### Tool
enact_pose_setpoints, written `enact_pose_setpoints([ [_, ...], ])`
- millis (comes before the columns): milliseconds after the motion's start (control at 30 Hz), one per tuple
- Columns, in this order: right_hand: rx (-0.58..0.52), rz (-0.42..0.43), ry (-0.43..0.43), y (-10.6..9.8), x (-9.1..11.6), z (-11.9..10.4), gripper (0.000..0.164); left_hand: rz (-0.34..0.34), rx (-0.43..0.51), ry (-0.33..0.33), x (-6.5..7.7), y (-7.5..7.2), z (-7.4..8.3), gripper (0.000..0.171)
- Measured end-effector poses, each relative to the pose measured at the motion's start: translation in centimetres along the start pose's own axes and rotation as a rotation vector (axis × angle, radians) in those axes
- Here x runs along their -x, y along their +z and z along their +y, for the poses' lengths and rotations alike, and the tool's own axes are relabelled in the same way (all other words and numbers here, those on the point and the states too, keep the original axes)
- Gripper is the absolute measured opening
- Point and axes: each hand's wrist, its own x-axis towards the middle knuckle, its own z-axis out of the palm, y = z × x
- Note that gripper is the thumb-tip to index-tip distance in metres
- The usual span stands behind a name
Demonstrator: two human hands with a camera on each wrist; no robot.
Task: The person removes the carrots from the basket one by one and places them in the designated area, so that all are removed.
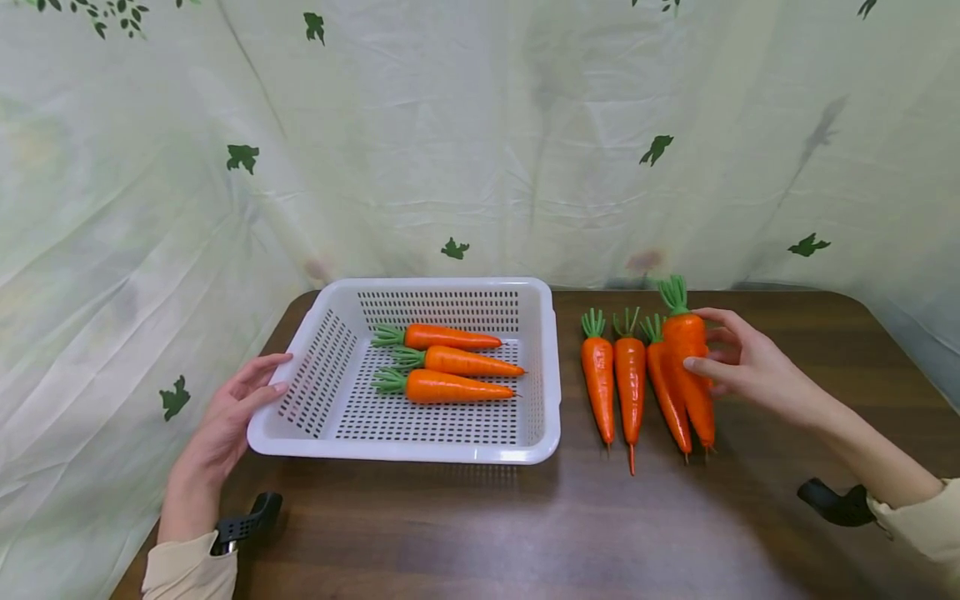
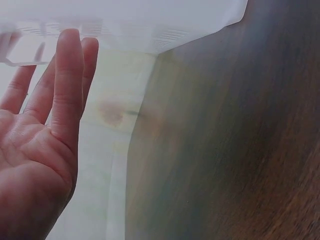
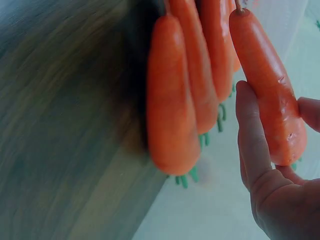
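Note:
My right hand (image 1: 738, 358) pinches an orange carrot (image 1: 686, 367) with green stalks, thumb on one side and fingers on the other. In the right wrist view this carrot (image 3: 272, 85) stands apart from the carrots (image 3: 172, 95) lying on the table. Three of those, a left carrot (image 1: 597, 387), a middle carrot (image 1: 630, 387) and a partly covered carrot (image 1: 663, 392), show from the head. At the left, my left hand (image 1: 225, 421) touches the side of a white perforated basket (image 1: 405, 450) with fairly straight fingers (image 2: 67, 85). Inside the basket lie three carrots (image 1: 465, 387), stalks to the left.
The brown wooden table (image 1: 465, 525) ends near a pale curtain (image 1: 480, 150) with green leaf shapes, which hangs behind it and down the left side. Black wrist devices are on the left forearm (image 1: 243, 525) and the right forearm (image 1: 836, 502).

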Motion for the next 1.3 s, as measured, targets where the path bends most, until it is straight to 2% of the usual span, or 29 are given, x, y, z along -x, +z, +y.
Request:
enact_pose_setpoints([
  [400,0.051,0.028,0.035,-1.2,1.0,1.6,0.068,-0.028,0.028,0.002,-0.1,-0.1,0.1,0.041],
  [733,0.11,0.044,0.105,-1.7,1.4,2.7,0.074,0.0,-0.02,-0.005,0.1,0.0,0.0,0.043],
  [1033,0.125,0.06,0.163,-2.3,1.9,4.2,0.077,0.0,-0.022,-0.013,0.0,-0.1,-0.1,0.044],
  [1300,0.211,0.016,0.233,-2.7,2.0,5.6,0.082,-0.007,-0.019,-0.004,0.0,0.0,-0.1,0.044],
])
